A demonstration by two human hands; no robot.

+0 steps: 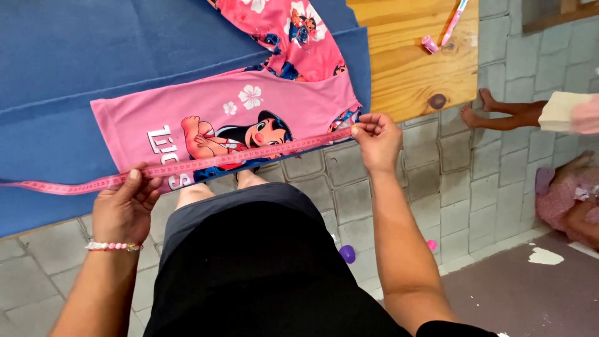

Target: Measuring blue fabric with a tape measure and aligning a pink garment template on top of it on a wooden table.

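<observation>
A pink garment (262,106) with a cartoon print and white flowers lies flat on blue cloth (75,56) over a wooden table. A pink measuring tape (249,155) is stretched along the garment's near edge. My left hand (125,206) presses the tape down at the garment's left corner, with a bead bracelet on the wrist. My right hand (376,138) pinches the tape's end at the garment's right corner. The tape's loose tail runs off to the left.
Bare wood of the table (418,68) shows at the right, with a pink marker (454,20) and its cap on it. Grey tiled floor lies below. Another person's feet (493,112) are at the right. A small purple object (347,253) lies on the floor.
</observation>
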